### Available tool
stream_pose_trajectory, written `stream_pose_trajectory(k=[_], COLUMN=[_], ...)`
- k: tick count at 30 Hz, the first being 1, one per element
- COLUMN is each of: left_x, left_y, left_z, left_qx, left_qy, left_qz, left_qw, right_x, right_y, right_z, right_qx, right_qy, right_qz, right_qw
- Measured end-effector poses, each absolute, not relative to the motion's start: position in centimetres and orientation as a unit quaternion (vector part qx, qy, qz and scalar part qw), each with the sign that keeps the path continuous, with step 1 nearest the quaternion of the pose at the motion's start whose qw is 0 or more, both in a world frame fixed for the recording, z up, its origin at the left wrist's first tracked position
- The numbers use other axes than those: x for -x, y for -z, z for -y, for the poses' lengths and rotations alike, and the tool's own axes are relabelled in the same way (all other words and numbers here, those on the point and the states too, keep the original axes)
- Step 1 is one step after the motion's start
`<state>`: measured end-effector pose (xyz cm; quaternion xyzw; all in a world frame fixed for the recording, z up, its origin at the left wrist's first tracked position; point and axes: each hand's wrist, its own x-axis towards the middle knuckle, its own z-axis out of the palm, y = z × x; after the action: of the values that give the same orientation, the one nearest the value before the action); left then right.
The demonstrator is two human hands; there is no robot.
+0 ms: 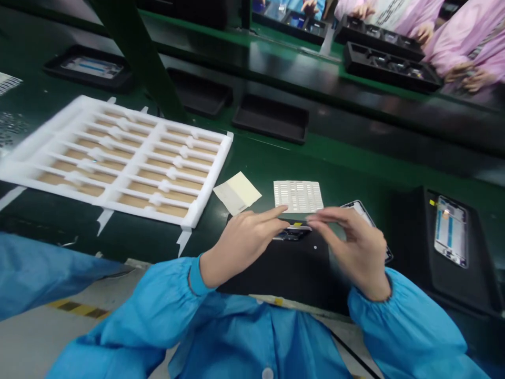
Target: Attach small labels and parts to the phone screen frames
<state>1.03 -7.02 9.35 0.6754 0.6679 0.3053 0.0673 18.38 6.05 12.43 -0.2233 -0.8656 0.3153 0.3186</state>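
My left hand (250, 234) reaches in from the left, its thumb and forefinger closed on the left end of a dark phone part (294, 233) with a yellow tab. The part is tilted, seen nearly edge-on, above a black mat (292, 268). My right hand (355, 245) is in a pinch at the part's right end; blur hides what is between its fingertips. Partly hidden behind the right hand lies a phone frame (365, 213). Just beyond the hands are a sheet of small silver stickers (299, 196) and a cream paper pad (239, 192).
A white foam tray (158, 129) with slots is taped down at left. At right, a phone frame (451, 231) rests on a black block (430, 210). Black trays (270, 117) line the back, below a green post (138, 58). People in pink sleeves (469, 39) work across the bench.
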Motion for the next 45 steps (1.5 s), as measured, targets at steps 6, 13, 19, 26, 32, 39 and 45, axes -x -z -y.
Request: stream_pose_trajectory(k=[6, 13, 19, 26, 32, 39, 45], left_x=[-1.7, -0.2, -0.4, -0.4, -0.3, -0.1, -0.6], left_y=[-9.3, -8.7, -7.9, -7.7, -7.5, -7.2, -7.7], left_z=[9.3, 10.9, 10.8, 11.0, 10.9, 11.0, 10.7], left_qx=[-0.673, -0.674, -0.677, -0.686, -0.688, -0.687, -0.692], left_qy=[-0.337, -0.354, -0.373, -0.385, -0.393, -0.393, -0.358], left_qz=[-0.658, -0.648, -0.634, -0.618, -0.61, -0.612, -0.626], left_qw=[0.028, 0.025, 0.011, -0.013, -0.011, 0.0, -0.013], right_x=[-19.3, -17.7, -17.2, -16.0, -16.5, -19.0, -18.9], right_y=[-13.0, -13.3, -14.1, -15.4, -14.6, -11.7, -10.2], right_z=[-3.7, -3.2, -2.3, -1.1, -1.1, -0.9, -0.9], right_qx=[0.094, 0.086, 0.083, 0.079, 0.064, 0.127, 0.1], right_qy=[-0.204, -0.165, -0.079, -0.013, -0.032, -0.085, -0.1], right_qz=[0.942, 0.963, 0.983, 0.992, 0.992, 0.967, 0.96], right_qw=[0.249, 0.196, 0.141, 0.099, 0.1, 0.202, 0.242])
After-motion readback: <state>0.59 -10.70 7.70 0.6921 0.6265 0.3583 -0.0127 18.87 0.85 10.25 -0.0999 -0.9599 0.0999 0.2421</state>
